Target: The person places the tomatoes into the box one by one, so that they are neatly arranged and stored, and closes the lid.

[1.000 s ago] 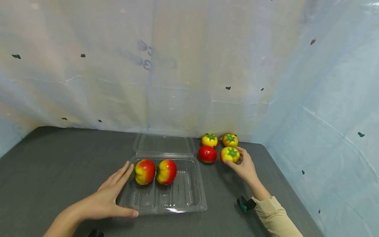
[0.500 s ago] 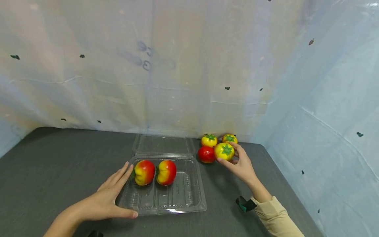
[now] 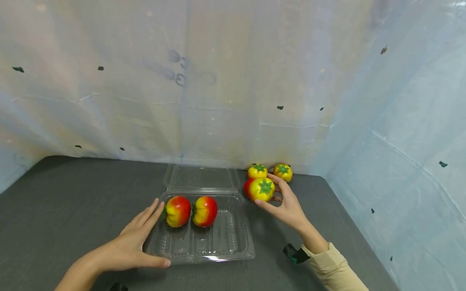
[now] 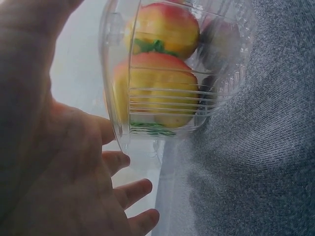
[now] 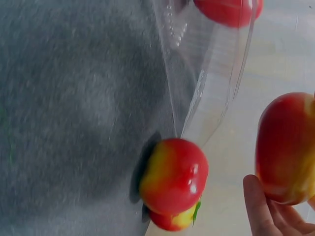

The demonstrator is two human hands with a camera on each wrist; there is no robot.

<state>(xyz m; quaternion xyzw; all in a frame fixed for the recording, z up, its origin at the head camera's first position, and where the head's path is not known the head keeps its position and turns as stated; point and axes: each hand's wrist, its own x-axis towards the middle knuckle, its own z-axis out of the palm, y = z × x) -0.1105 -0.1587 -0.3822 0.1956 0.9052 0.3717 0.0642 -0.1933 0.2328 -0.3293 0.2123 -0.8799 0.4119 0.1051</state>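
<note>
My right hand (image 3: 290, 209) holds a red-and-yellow fruit (image 3: 263, 189) with a green star-shaped leaf top, thumb on its near side and fingers behind. It is raised off the table, as the right wrist view shows. In the head view it partly covers a red fruit (image 3: 247, 188) on the table. My left hand (image 3: 127, 247) lies with straight, spread fingers along the left side of a clear plastic clamshell box (image 3: 242, 242), fingertips and thumb at its rim. Two fruits, a left one (image 3: 178, 211) and a right one (image 3: 205, 211), lie on their sides in the box's back row.
The clamshell's raised lid (image 3: 202, 178) leans back at the rear. Right of it a yellow fruit (image 3: 257, 171) and another yellow fruit (image 3: 283, 172) stand near the back edge of the grey table (image 3: 91, 190). Plastic sheeting (image 3: 225, 81) hangs behind, with more on the right.
My right hand has lifted its fruit and carried it left, from beside the red fruit to in front of it. My left hand and the box have stayed in place.
</note>
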